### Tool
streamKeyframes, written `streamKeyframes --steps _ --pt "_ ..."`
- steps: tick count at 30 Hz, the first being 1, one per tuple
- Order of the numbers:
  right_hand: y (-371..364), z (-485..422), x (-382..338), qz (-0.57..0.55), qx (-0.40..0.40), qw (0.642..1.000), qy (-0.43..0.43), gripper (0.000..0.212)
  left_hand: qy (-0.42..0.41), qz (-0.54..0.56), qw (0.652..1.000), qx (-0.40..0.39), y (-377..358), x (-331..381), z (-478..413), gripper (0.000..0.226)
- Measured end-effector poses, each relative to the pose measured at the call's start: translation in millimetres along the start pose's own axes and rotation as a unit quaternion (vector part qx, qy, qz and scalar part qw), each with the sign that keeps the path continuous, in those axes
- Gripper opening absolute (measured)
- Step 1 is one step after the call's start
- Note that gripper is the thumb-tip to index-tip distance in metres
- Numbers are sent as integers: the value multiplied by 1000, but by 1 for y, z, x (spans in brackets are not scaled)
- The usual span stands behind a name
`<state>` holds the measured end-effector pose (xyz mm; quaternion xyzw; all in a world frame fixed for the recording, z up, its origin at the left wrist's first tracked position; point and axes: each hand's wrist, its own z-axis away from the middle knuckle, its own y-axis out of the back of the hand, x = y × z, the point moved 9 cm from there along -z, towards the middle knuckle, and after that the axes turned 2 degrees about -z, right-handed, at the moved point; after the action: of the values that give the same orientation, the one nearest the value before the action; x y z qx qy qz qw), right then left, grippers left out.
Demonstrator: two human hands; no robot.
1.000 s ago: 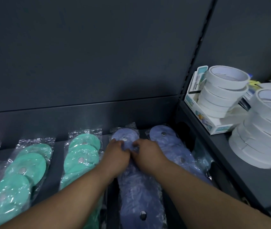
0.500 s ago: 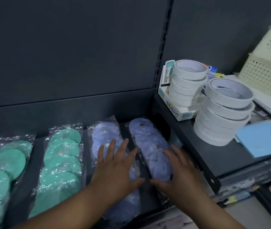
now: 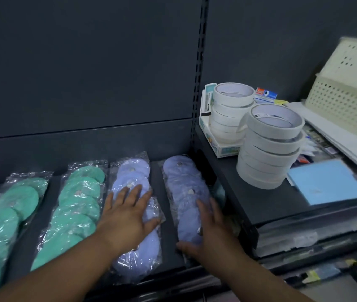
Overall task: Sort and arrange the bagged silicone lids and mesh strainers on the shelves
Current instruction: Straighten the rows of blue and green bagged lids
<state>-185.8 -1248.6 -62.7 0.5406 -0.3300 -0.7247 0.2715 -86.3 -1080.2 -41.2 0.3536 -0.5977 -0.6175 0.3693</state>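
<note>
Head view: left hand (image 3: 127, 216), fingers spread flat, presses left purple bag (image 3: 132, 171); right hand (image 3: 211, 232), fingers straight, rests on right purple bag (image 3: 180, 177). Both bags lie on shelf (image 3: 162, 225) beside green bags (image 3: 79, 192). Step: straightening rows; next, likely aligning bag edges.

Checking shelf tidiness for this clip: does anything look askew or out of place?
The green lid bags and purple lid bags lie in parallel rows. Only the front tape stack on the side shelf looks off: its rolls sit staggered, not flush.
</note>
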Motion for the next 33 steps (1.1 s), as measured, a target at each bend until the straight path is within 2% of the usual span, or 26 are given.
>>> streamKeyframes --steps 3,5,7,9,11,15,18,21,26,30,33 --pt "3 -5 2 16 13 1000 17 113 -36 1 999 27 11 19 4 81" --pt "5 -7 0 40 16 999 32 113 -76 1 997 14 14 38 8 68" --pt "3 -8 -2 38 1 999 37 112 -99 4 995 0 9 47 10 72" --pt "-2 -9 -4 35 -15 999 35 111 -86 7 996 -11 -1 41 12 81" --pt "-6 -10 -7 39 -19 998 35 110 -92 14 996 1 0 35 13 79" --pt "-11 -11 -9 39 -12 998 40 107 -114 43 992 -35 -3 33 16 51" --pt "0 -12 -11 6 37 998 53 96 -102 95 990 9 10 34 14 42" --pt "14 -20 -13 -22 99 994 52 83 -45 200 976 74 32 35 7 37" --pt "10 -32 -19 -53 82 993 59 82 -63 231 969 58 28 50 -7 43" --pt "18 -36 -24 -49 122 990 40 81 -64 208 971 98 40 32 -23 52" --pt "26 -51 -37 -55 141 988 22 78 -65 191 977 70 44 14 -45 65"
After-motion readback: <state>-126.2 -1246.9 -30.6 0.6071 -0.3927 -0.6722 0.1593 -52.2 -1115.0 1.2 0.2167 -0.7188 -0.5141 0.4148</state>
